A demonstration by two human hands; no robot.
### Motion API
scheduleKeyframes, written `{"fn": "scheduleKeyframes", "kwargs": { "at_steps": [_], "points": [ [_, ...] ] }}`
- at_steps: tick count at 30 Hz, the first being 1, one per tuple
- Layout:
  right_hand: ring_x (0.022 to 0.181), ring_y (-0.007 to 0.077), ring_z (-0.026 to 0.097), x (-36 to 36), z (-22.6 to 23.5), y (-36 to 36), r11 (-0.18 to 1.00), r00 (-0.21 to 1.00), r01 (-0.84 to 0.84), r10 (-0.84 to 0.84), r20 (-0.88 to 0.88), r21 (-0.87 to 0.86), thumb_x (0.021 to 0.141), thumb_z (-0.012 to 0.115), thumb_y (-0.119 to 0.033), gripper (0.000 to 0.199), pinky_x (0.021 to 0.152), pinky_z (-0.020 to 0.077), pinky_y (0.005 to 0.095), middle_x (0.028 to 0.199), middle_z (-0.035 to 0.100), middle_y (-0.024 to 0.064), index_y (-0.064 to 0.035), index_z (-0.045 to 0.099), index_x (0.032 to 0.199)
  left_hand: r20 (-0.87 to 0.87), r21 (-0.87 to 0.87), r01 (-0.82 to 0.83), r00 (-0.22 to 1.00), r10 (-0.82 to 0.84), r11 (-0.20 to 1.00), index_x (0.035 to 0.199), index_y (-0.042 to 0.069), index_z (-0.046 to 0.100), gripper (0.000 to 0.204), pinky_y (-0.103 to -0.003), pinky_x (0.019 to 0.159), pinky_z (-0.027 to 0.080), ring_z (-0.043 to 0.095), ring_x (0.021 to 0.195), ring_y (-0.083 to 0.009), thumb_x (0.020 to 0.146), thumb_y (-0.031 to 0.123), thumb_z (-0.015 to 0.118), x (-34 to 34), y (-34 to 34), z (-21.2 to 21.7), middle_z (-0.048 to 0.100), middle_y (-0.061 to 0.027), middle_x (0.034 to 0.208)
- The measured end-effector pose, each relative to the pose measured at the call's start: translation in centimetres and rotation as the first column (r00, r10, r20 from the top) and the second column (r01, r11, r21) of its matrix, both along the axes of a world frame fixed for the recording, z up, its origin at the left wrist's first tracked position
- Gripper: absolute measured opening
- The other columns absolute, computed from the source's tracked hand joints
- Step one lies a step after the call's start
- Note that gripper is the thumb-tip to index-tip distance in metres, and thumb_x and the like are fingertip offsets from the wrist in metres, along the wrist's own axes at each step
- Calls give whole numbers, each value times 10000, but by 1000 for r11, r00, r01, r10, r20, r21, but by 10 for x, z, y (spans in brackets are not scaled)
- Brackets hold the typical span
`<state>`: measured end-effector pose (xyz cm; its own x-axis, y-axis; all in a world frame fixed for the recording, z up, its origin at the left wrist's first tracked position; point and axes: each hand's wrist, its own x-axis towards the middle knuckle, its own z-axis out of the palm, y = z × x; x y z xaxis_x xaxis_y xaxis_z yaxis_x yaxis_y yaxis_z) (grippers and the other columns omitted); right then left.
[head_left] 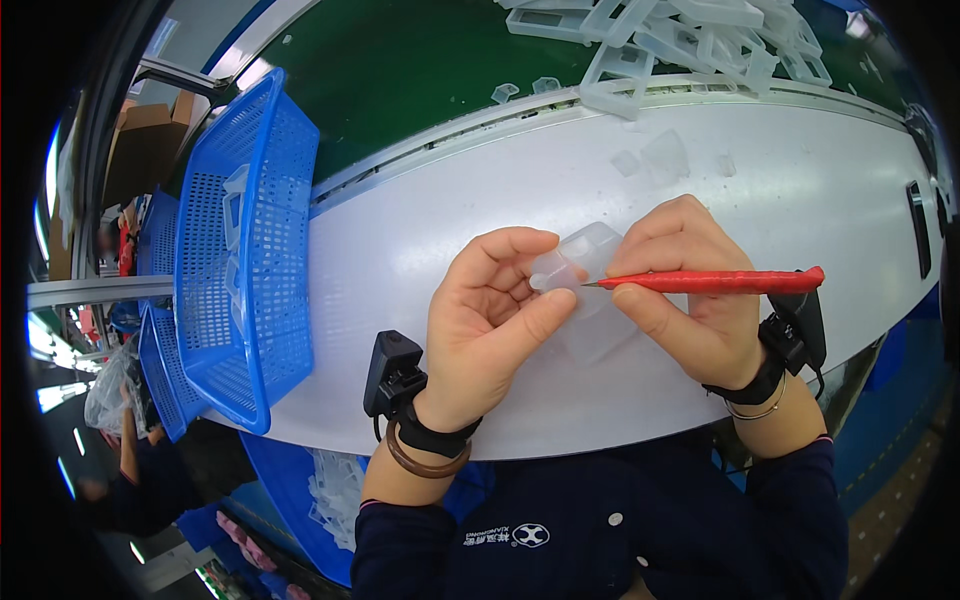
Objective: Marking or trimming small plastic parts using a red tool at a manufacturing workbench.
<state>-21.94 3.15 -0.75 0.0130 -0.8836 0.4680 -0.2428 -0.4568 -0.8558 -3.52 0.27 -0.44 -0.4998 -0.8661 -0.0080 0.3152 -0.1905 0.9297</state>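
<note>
Over the white table, my left hand (495, 300) pinches a small translucent plastic part (556, 274) between thumb and fingers. My right hand (690, 285) is closed around a red-handled knife (715, 281), a slim pen-like tool. Its thin tip points left and meets or nearly meets the edge of the part. Behind the fingers, a larger clear plastic piece (592, 240) shows; whether it is joined to the small part I cannot tell.
A blue perforated basket (300, 230) holding some translucent parts stands at the left. Beyond the metal rail, a heap of translucent frames (690, 40) lies on a green surface (400, 70). Small clear scraps (665, 155) lie on the white table (390, 300). Below the table edge sits a blue bin (285, 470).
</note>
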Motion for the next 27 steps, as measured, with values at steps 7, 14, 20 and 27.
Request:
{"fn": "scheduleKeyframes", "kwargs": {
  "at_steps": [7, 14, 20, 27],
  "points": [
    [726, 192, 520, -3, 1, -5, 998, 994, -35, 28, -107, -60, 699, 699, -62, 121, 650, 400, 292, 779, 594, 42, -63, 647, 808, 31, -23, 17, 999, -17, 1000, 1188, -13, 392, 414, -254, 827, 452, 560, 997, -155, 814, -71, 561, 2, -1, -3, 562, -132, 1064],
    [730, 233, 554, 5, -5, -6, 947, 926, -28, -95, -364, -319, 610, 687, -89, 182, 585, 466, 299, 810, 601, 64, -44, 605, 767, 106, -169, 7, 994, 12, 986, 1183, -10, 380, 416, -242, 808, 455, 559, 935, -129, 815, -55, 570, -3, -2, -3, 562, -111, 1022],
    [701, 266, 581, -12, 0, -6, 852, 814, 13, -313, -489, -524, 575, 641, -87, 291, 572, 489, 326, 866, 617, 132, 2, 605, 850, 242, 46, 144, 958, -151, 988, 1135, -11, 426, 352, -203, 755, 430, 499, 870, -62, 814, -39, 569, 7, -5, 7, 517, -29, 933],
    [828, 253, 590, -42, 11, -21, 860, 892, 426, -450, -27, -280, 712, 668, 13, 189, 731, 468, 311, 938, 618, 157, 10, 617, 895, 148, 76, 248, 955, -257, 966, 1059, -24, 488, 284, -225, 749, 441, 563, 858, -122, 797, -32, 600, 4, 1, 6, 588, -99, 940]
  ]
}}
